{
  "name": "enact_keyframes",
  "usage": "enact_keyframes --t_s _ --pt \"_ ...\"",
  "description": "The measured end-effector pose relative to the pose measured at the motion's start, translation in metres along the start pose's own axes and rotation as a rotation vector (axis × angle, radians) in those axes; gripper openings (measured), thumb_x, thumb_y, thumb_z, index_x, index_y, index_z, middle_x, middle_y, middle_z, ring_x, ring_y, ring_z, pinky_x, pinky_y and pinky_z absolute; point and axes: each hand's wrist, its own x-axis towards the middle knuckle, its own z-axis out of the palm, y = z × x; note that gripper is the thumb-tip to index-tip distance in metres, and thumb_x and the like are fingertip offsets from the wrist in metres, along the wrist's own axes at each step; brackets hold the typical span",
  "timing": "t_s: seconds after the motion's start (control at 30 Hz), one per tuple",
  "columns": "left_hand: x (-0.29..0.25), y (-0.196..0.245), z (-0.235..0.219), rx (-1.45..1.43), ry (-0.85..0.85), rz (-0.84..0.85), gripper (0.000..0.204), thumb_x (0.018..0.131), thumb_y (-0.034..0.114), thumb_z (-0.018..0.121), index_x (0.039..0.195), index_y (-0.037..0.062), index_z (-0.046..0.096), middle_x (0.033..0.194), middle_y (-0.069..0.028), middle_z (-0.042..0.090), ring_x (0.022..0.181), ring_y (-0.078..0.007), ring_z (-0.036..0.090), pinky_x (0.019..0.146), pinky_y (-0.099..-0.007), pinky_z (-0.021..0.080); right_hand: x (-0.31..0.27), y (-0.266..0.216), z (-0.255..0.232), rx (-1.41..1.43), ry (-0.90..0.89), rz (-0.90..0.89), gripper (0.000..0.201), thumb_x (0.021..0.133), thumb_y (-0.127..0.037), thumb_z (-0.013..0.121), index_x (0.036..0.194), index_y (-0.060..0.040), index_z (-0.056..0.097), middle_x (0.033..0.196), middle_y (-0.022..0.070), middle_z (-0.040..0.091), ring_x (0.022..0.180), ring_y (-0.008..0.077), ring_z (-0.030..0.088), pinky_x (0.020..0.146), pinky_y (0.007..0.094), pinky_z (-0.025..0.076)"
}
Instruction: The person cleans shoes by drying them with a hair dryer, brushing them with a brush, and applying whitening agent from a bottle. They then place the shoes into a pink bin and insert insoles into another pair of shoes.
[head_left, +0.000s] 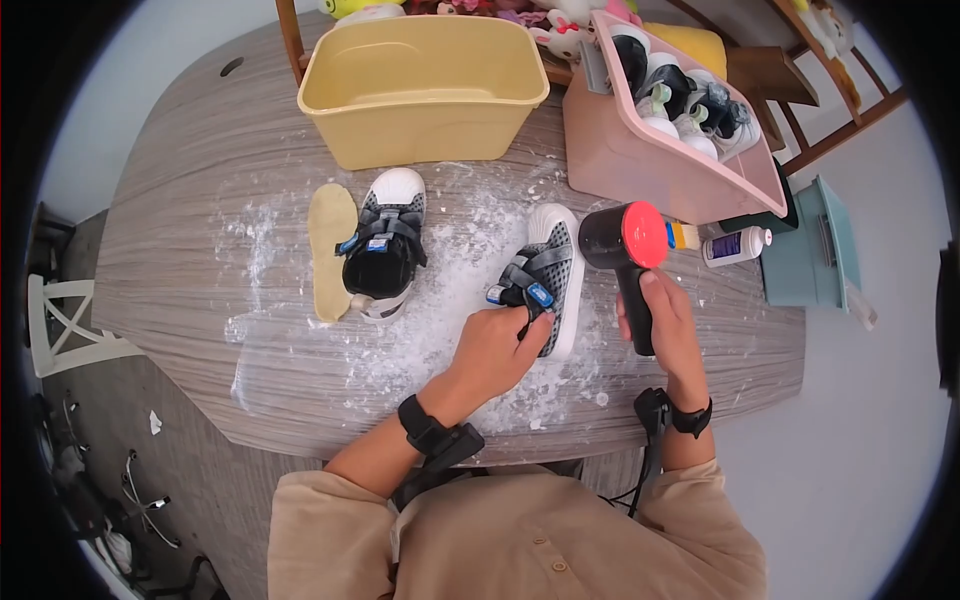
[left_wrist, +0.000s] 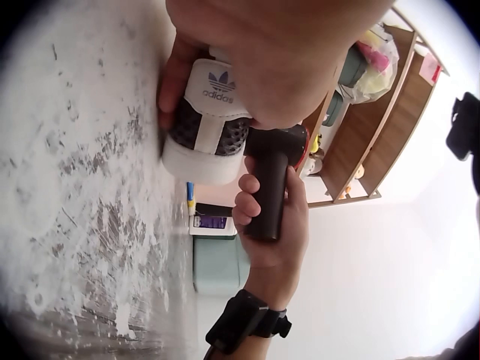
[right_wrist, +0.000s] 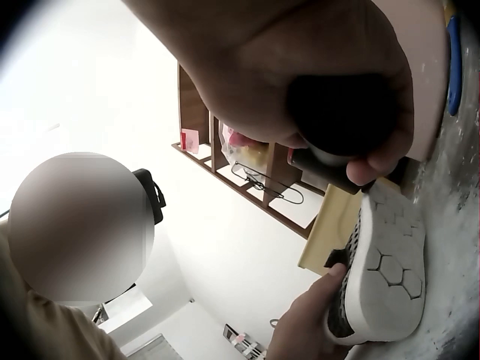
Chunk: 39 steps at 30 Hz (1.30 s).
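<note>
A grey mesh shoe with a white sole (head_left: 568, 300) lies tilted on its side, its sole facing right; the left hand (head_left: 497, 345) grips it at the heel end. In the left wrist view the white heel (left_wrist: 206, 161) shows below that hand. The right hand (head_left: 664, 315) holds a black handheld device with a red round end (head_left: 645, 235) by its handle, its head close beside the shoe's toe. The matching shoe (head_left: 398, 205) stands upright at the left, next to a beige insole (head_left: 330, 250).
White powder is scattered over the wooden table (head_left: 180, 280). A yellow bin (head_left: 420, 135) stands at the back; a pink bin (head_left: 640, 170) with several shoes is back right. A white bottle (head_left: 735, 247) and a teal bin (head_left: 795, 265) stand at the right.
</note>
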Motion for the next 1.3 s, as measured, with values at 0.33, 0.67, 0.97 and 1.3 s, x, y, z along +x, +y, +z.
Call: enact_keyframes --t_s 0.33,0.67,0.97,1.3 --pt "0.001 -0.001 -0.001 -0.015 0.020 0.011 0.033 0.089 0.022 0.060 0.065 -0.0011 0.058 0.055 -0.0192 0.054 0.050 -0.0363 0.055 0.047 -0.0416 0.041 -0.020 -0.005 0.000 -0.097 -0.021 0.001 0.034 0.099 -0.029 0.042 0.090 0.0008 0.055 0.066 0.0042 0.056 0.051 0.0105 0.052 0.049 0.0256 0.041" --pt "0.000 -0.004 0.000 0.013 0.011 0.048 0.036 0.089 0.023 0.060 0.062 -0.0002 0.056 0.054 -0.0188 0.053 0.050 -0.0371 0.054 0.048 -0.0432 0.040 0.011 -0.017 -0.008 -0.041 -0.069 0.062 0.037 0.100 -0.032 0.041 0.087 -0.0002 0.054 0.066 0.0048 0.057 0.049 0.0113 0.054 0.047 0.0254 0.043" --pt "0.000 -0.002 -0.002 0.039 -0.002 0.047 0.035 0.088 0.023 0.061 0.062 0.0004 0.055 0.055 -0.0182 0.054 0.051 -0.0361 0.054 0.048 -0.0428 0.040 0.028 -0.021 -0.010 0.053 -0.127 0.090 0.038 0.099 -0.033 0.042 0.087 0.0004 0.055 0.067 0.0068 0.058 0.048 0.0131 0.053 0.047 0.0263 0.043" --pt "0.006 0.025 -0.034 0.143 -0.034 0.359 0.026 0.077 0.017 0.071 0.061 0.0038 0.056 0.055 -0.0118 0.053 0.052 -0.0312 0.052 0.050 -0.0387 0.041 -0.007 0.002 -0.024 0.334 0.010 -0.233 0.045 0.092 -0.040 0.057 0.108 0.0023 0.054 0.081 0.0090 0.061 0.059 0.0127 0.055 0.054 0.0262 0.046"
